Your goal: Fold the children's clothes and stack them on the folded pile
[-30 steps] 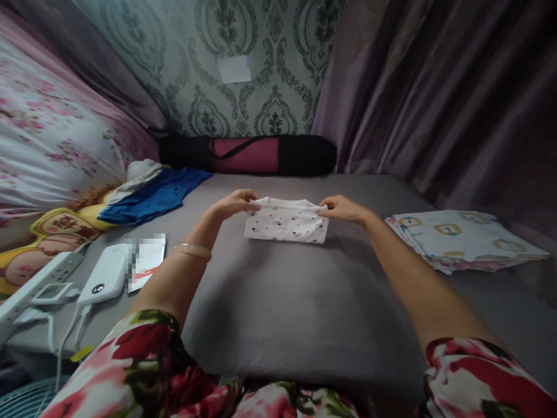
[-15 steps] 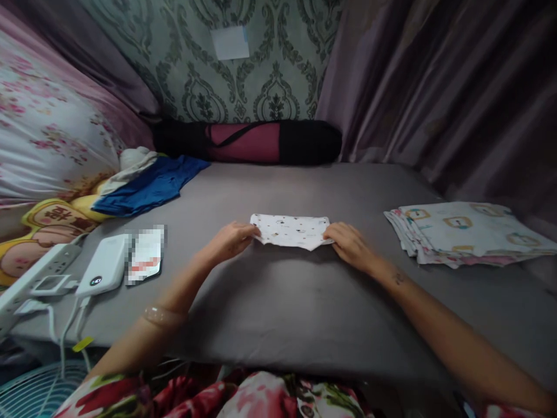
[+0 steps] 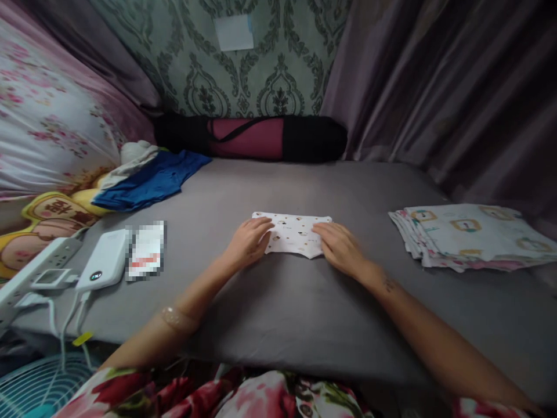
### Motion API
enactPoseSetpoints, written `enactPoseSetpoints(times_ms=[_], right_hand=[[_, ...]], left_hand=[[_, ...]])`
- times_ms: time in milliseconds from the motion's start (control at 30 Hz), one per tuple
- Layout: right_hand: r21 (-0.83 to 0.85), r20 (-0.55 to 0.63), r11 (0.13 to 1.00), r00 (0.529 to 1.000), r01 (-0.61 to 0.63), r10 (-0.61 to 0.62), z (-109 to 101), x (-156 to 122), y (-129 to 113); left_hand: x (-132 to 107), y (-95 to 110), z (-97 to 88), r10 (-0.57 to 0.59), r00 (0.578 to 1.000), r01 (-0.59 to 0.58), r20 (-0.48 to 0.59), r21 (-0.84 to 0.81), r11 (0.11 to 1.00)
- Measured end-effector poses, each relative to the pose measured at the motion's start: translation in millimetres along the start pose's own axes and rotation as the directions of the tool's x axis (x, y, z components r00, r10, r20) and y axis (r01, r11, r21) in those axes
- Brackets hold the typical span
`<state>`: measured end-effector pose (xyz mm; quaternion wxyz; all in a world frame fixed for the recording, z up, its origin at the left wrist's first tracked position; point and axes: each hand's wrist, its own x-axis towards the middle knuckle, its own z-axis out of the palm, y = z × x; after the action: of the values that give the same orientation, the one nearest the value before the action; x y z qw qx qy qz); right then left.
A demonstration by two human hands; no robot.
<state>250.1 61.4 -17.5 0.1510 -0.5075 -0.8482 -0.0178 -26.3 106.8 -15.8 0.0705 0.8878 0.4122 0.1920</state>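
Observation:
A small white cloth (image 3: 293, 235) printed with little figures lies folded into a strip on the grey bed sheet. My left hand (image 3: 249, 244) rests over its left end, fingers stretched out on the fabric. On the right end lies my right hand (image 3: 342, 247), its fingers also laid out flat over the cloth and not pinching it. To the right sits a stack of folded printed cloths (image 3: 474, 235), apart from my right hand.
At left are a white power strip (image 3: 41, 278), a power bank (image 3: 104, 261) with cables and a blurred-out flat item (image 3: 145, 249). Behind them lies blue clothing (image 3: 152, 180). A long black and maroon bag (image 3: 250, 138) runs along the wall. A fan (image 3: 43, 386) stands below the bed edge.
Both hands have let go of the cloth's edges and moved inward over its ends. The cloth, held up slightly before, now lies flat on the sheet.

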Motion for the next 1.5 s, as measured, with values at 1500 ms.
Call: enactPoseSetpoints(times_ms=[1500], right_hand=[[-0.074, 0.116, 0.982, 0.977, -0.173, 0.181, 47.4, 30.9, -7.3]], left_hand=[[31.0, -10.0, 51.1, -0.178, 0.973, 0.136, 0.145, 0.259, 0.956]])
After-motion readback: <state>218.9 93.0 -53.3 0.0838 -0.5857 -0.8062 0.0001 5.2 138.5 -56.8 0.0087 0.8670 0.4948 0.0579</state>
